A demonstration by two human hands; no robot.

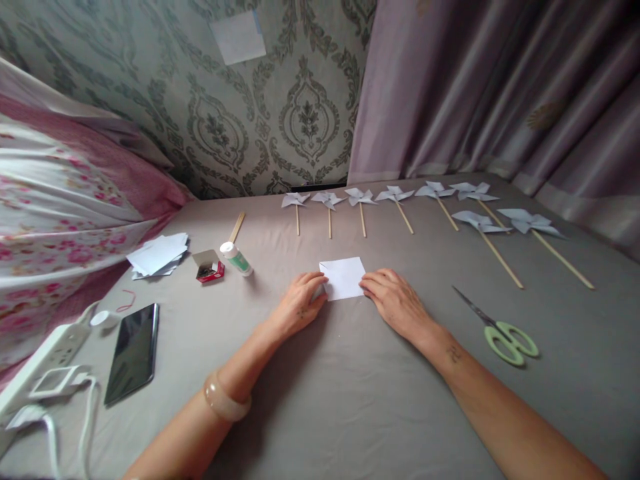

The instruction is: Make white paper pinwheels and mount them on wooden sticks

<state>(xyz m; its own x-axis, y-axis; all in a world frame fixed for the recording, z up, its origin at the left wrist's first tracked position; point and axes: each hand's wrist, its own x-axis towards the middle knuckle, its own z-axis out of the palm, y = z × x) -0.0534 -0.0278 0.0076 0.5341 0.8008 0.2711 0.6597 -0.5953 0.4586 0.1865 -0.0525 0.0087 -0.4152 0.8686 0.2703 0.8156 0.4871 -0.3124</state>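
A small folded white paper (pixel 344 277) lies flat on the grey bed sheet (pixel 320 400) in front of me. My left hand (pixel 299 303) rests at the paper's left edge, fingers curled and pinching that edge. My right hand (pixel 393 300) lies at the paper's right edge, fingers pressed together on it. A pale bangle (pixel 225 398) sits on my left wrist.
Several white paper pinwheels on wooden sticks (pixel 395 200) line the far side. Green-handled scissors (pixel 500 330) lie right. Left are a glue bottle (pixel 237 259), a red box (pixel 207 267), a spare stick (pixel 237 227), a paper stack (pixel 157 257), a phone (pixel 134 350) and a power strip (pixel 45 363).
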